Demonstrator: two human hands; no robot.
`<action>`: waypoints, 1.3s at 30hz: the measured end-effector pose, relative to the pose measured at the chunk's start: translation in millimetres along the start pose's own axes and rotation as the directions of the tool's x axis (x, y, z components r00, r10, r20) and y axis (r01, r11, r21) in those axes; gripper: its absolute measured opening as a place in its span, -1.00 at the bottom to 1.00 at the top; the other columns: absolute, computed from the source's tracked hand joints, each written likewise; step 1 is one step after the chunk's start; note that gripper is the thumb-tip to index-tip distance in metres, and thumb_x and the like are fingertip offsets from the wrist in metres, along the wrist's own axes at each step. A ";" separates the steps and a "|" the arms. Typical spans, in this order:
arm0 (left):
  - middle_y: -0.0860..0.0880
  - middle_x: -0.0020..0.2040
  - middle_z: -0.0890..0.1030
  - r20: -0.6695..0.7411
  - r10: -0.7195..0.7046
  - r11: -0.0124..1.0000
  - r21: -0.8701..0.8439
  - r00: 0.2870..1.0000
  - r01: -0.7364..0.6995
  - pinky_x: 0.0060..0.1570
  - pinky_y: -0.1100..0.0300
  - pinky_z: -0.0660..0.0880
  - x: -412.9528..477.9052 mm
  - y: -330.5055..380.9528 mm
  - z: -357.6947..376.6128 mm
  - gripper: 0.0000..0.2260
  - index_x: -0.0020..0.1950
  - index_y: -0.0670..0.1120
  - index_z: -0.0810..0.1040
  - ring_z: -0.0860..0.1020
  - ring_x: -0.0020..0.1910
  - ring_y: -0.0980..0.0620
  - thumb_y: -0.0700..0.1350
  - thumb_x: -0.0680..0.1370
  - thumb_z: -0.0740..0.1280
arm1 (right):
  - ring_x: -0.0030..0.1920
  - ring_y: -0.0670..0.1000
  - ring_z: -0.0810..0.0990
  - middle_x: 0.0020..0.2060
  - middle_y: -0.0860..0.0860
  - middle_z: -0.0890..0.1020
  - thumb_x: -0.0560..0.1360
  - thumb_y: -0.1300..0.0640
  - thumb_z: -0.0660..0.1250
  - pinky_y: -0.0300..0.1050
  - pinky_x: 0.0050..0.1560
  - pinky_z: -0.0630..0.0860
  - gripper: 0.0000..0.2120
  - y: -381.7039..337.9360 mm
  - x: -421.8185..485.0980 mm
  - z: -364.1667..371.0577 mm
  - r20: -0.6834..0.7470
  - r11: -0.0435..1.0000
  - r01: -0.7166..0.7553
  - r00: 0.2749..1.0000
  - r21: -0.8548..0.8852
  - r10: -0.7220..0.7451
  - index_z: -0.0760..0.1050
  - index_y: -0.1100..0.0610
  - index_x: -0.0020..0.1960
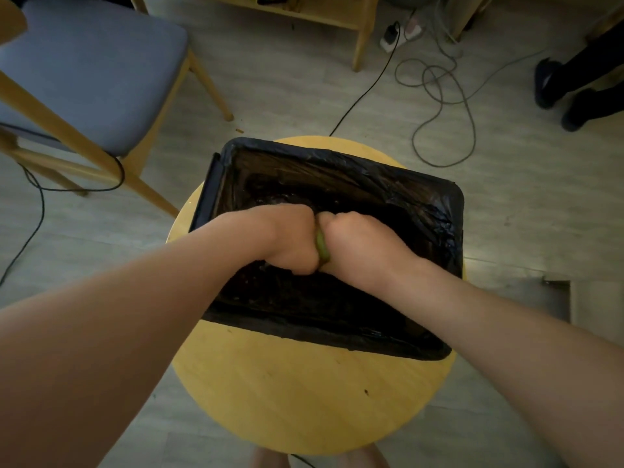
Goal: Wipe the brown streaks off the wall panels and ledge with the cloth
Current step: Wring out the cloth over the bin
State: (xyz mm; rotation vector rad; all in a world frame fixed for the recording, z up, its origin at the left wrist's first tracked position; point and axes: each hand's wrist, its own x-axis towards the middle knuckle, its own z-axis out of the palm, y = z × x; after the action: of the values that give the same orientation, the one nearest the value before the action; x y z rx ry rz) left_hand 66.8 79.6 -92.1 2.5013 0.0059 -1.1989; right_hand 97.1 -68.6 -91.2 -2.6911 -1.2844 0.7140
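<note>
The left hand [290,241] and right hand [358,244] clench a twisted green cloth [320,246] over a rectangular bin [452,211] lined with glossy, crinkled black plastic, on a round yellow wooden surface [304,393].

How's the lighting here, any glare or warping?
Head view: dim, darker toward the corners; small glints on the black bin liner; wide-angle lens stretches the chair; green cloth gripped by left hand and right hand looks sharp.

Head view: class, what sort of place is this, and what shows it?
Probably an office or study room: a wooden chair with a blue-grey seat, loose cables and a power strip on the plank floor, and wooden desk legs.
</note>
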 end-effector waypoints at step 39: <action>0.03 -0.25 0.51 -0.346 0.096 0.990 0.134 0.933 -0.052 -0.31 0.12 0.49 -24.9 2.8 8.2 -0.86 -0.23 0.04 0.45 0.50 -0.32 0.03 -0.03 0.51 0.32 | -0.33 0.10 0.58 -0.34 0.03 0.57 0.49 0.09 0.36 0.03 -0.31 0.61 -0.88 -4.9 -0.2 -18.2 0.172 0.983 -0.132 0.979 0.126 0.109 0.51 0.08 -0.20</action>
State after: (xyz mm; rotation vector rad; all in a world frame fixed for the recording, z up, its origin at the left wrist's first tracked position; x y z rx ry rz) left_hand 45.2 78.1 -77.1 2.7645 -0.0716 -0.7266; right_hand 101.5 -63.2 -73.7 -2.6636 -1.0645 1.0179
